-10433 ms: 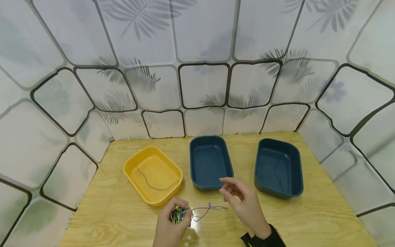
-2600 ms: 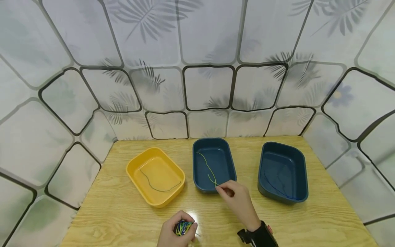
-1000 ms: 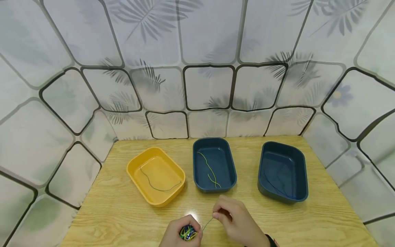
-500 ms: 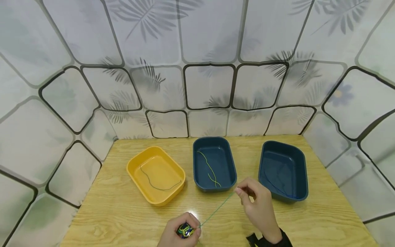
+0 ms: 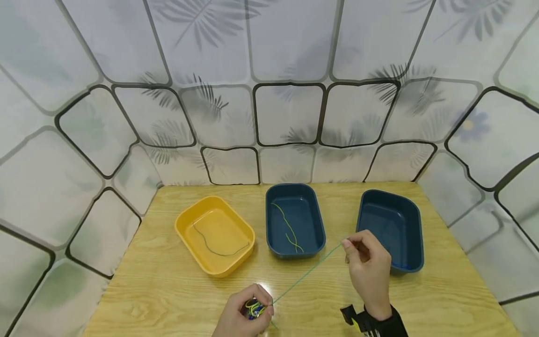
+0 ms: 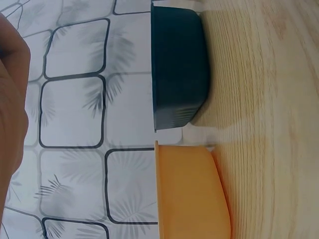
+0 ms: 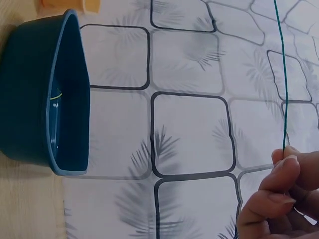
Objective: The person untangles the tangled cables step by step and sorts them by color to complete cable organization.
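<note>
1. At 7 o'clock on the tabletop (head view, 12 = far edge): left hand (image 5: pixel 246 311) curled round a tangled string bundle (image 5: pixel 254 309), yellow/green/blue. Thumb and fingers nearly meet.
2. At 4 o'clock: right hand (image 5: pixel 370 269) in a narrow pinch on one end of green string (image 5: pixel 307 273); other fingers curled. Black wristband (image 5: pixel 381 323) below.
3. Green string runs straight from bundle toward 2 o'clock into that pinch, looks taut. Short green tail pokes out at left hand's 5 o'clock side.
4. Yellow tray (image 5: pixel 219 224), 10 o'clock: thin dark strand (image 5: pixel 219 254) curves across its floor.
5. Middle blue tray (image 5: pixel 303 217), 12 o'clock: yellow string (image 5: pixel 284 220), crossing near the 6 o'clock end.
6. Right blue tray (image 5: pixel 391 229), 2 o'clock: right hand overlaps its 8 o'clock corner in head view; can't tell contact.
7. Room: wood strip between yellow and middle trays narrows toward 6 o'clock; strip between blue trays is wider. Patterned cloth (image 5: pixel 290 112) lines the 12 o'clock edge.
</note>
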`<state>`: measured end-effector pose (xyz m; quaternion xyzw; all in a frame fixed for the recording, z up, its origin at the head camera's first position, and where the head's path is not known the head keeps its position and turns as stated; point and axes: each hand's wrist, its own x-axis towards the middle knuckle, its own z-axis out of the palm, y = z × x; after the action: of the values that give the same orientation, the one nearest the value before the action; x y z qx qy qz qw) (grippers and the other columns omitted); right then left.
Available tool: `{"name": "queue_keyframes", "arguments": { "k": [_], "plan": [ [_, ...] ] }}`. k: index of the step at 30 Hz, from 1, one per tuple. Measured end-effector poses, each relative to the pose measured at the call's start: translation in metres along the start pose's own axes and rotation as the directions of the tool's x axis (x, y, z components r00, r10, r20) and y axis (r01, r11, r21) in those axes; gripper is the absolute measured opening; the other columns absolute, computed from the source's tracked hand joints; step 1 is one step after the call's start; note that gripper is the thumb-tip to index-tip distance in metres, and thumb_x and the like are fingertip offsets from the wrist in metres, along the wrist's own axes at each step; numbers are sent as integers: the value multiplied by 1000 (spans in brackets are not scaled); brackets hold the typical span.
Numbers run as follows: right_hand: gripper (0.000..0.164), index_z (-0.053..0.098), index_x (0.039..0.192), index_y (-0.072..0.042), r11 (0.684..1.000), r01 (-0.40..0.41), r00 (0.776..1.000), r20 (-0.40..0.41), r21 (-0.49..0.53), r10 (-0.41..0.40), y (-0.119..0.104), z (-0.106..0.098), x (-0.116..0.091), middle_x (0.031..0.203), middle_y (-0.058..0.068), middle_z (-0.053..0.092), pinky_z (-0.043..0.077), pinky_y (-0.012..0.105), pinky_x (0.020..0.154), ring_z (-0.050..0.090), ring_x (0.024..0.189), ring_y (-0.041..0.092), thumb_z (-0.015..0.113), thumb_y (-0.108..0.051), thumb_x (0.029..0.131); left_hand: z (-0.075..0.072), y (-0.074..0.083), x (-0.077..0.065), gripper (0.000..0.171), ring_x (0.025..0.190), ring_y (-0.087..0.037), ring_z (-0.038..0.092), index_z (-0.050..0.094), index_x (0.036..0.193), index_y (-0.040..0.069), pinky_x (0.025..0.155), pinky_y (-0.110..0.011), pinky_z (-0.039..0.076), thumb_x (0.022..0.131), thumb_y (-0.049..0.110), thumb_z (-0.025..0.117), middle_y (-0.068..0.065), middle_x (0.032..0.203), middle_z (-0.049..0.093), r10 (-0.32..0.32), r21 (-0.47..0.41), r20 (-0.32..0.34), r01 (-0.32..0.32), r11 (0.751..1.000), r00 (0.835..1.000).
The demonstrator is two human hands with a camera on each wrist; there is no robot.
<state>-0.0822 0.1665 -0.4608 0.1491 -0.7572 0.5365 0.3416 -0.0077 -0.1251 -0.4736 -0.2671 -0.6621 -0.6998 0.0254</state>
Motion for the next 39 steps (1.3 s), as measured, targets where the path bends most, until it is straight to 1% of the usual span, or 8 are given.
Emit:
{"name": "queue_keyframes", "arguments": {
  "k": [5,15,20,23,27,30,33,39],
  "plan": [
    [15,65,94,8,997,-51,995,-85,-56,47,-35,-4,15,81,13,57,42,19,57,49,61,15,63,21,88,0,1,-2,22,69,-4,57,60,91,5,48,-23,52,86,-16,64,-11,89,63,-74,-49,-11,74,996,997],
    [6,65,91,8,984,-169,969,-193,-51,156,-32,-12,21,72,13,56,42,20,53,51,57,15,63,14,92,1,-8,-5,30,83,-9,60,55,95,-2,58,-25,56,80,-27,61,-16,91,61,165,-26,-88,-168,985,982],
    [2,62,95,11,972,-193,975,-83,130,205,-30,-9,23,70,18,55,42,27,50,51,58,20,60,10,96,-2,1,-6,19,64,-6,57,51,98,-3,38,-20,47,90,-19,59,-16,91,59,-33,-96,-252,9,995,967],
    [13,57,111,16,855,-222,972,175,469,156,2,1,6,88,26,58,44,32,54,54,66,26,51,11,100,-5,7,-7,15,50,-5,50,52,103,-1,29,-19,38,95,-9,61,-12,88,58,-178,-134,-345,139,981,922],
    [34,45,138,12,609,-435,835,550,663,-3,25,28,-22,116,31,55,51,37,66,58,82,29,39,10,104,-5,10,-2,10,51,-7,51,56,105,-3,29,-25,41,97,-6,61,-13,83,57,-173,-112,-304,145,983,937],
    [35,50,139,7,614,-555,703,711,561,-14,-12,47,-27,112,30,58,56,39,70,62,83,28,48,2,104,1,9,2,7,57,-8,55,56,103,-5,28,-27,42,97,-9,58,-16,91,60,-119,-138,-248,86,987,961],
    [26,62,126,5,626,-619,647,760,474,65,-53,60,-26,104,27,64,59,37,70,65,77,23,56,-1,102,8,8,4,7,55,-9,55,58,104,-4,28,-27,41,98,-7,59,-15,95,62,-116,-154,-228,82,985,967],
    [16,64,100,-5,915,-191,872,490,356,-9,-74,73,-30,88,5,66,55,24,57,63,64,12,71,5,90,14,11,3,8,46,-8,49,62,104,1,28,-26,40,97,4,65,-14,84,64,-189,-140,-225,161,977,956]
  ]
}}
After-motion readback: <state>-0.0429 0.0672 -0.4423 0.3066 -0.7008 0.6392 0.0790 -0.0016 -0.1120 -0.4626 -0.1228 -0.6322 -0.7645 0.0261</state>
